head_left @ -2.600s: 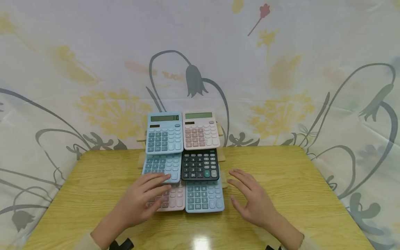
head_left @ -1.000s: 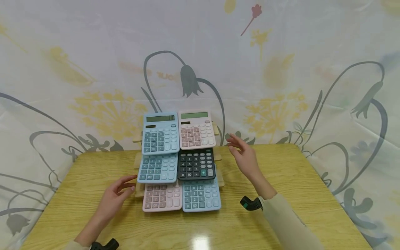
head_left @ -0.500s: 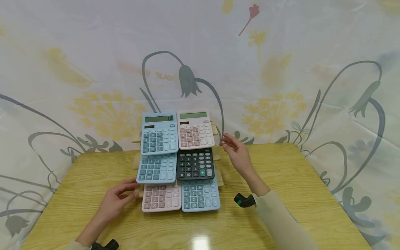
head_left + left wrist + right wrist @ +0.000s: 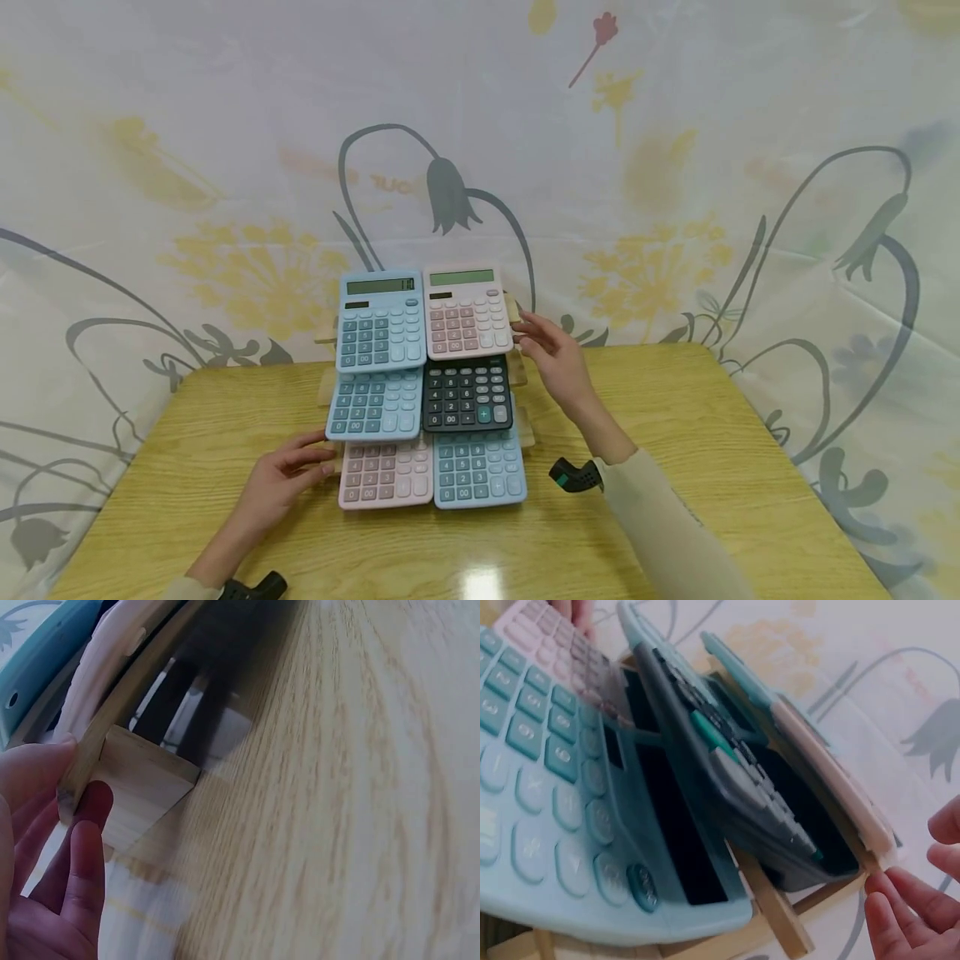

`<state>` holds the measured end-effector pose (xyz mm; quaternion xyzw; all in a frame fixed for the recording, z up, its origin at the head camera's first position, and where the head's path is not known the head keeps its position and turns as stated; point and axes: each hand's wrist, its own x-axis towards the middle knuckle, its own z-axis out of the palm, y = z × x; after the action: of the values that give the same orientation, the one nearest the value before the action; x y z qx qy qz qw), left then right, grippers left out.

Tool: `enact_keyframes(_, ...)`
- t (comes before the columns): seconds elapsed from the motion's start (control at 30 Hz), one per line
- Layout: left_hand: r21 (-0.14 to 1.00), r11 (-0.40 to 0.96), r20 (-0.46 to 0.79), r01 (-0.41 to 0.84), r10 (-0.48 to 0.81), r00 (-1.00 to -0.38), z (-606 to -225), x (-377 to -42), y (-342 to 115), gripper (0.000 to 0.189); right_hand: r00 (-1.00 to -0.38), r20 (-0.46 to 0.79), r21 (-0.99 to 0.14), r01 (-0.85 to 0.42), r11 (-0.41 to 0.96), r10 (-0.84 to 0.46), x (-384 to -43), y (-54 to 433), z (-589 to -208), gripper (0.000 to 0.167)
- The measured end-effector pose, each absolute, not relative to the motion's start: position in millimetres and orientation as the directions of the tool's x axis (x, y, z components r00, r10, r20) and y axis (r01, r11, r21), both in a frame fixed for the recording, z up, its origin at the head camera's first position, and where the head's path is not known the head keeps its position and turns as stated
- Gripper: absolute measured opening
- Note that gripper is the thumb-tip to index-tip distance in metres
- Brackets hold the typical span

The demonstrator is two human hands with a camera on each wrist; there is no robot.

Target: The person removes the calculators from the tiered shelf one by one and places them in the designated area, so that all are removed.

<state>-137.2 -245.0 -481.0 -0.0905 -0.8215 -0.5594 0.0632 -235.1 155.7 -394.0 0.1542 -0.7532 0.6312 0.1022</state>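
A stepped wooden display rack carries several calculators in two columns. Its left column has a blue calculator reading 110, another blue one and a pink one. On the right are a pink calculator, a black one and a blue one. My left hand pinches a slat end at the rack's lower left, thumb above and fingers beneath. At the upper right, my right hand has its fingertips against the rack beside the pink calculator, fingers loosely bent.
Underneath is a wood-grain table, with bare surface on both sides and in front of the rack. A flower-printed curtain hangs right behind the table's back edge. Each wrist wears a black camera mount.
My left hand has withdrawn from over the lower calculators to the rack's left side and now holds it. My right hand rose, then moved left to the rack's upper right edge.
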Motion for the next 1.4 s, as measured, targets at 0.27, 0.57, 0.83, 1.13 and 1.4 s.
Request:
enact_keyframes(0.27,0.914,0.335,0.223,0.227,0.05,-0.974,-487.1,-137.9,-246.1,0.015,-0.938,0.329,-0.917,-0.344,0.201,-0.106,-236.0,148.1,-389.5,0.04)
enact_keyframes(0.57,0.934,0.299,0.192,0.198,0.047,-0.98,-488.1,-138.2,-245.9,0.017,-0.96,0.271,-0.936,-0.281,0.213,-0.074,-239.9,141.8,-388.4,0.037)
enact_keyframes(0.83,0.935,0.3,0.184,0.19,0.05,-0.982,-487.4,-137.3,-245.7,0.02,-0.968,0.241,-0.954,-0.249,0.167,-0.068,-241.9,138.9,-387.9,0.036)
enact_keyframes(1.13,0.935,0.296,0.188,0.196,0.056,-0.981,-488.3,-138.8,-243.4,0.02,-0.977,0.192,-0.975,-0.2,0.095,-0.091,-243.5,140.4,-387.1,0.035)
enact_keyframes(1.4,0.936,0.314,0.15,0.159,0.054,-0.987,-488.4,-140.8,-244.8,0.02,-0.982,0.141,-0.986,-0.151,0.068,-0.124,-240.6,140.0,-383.0,0.037)
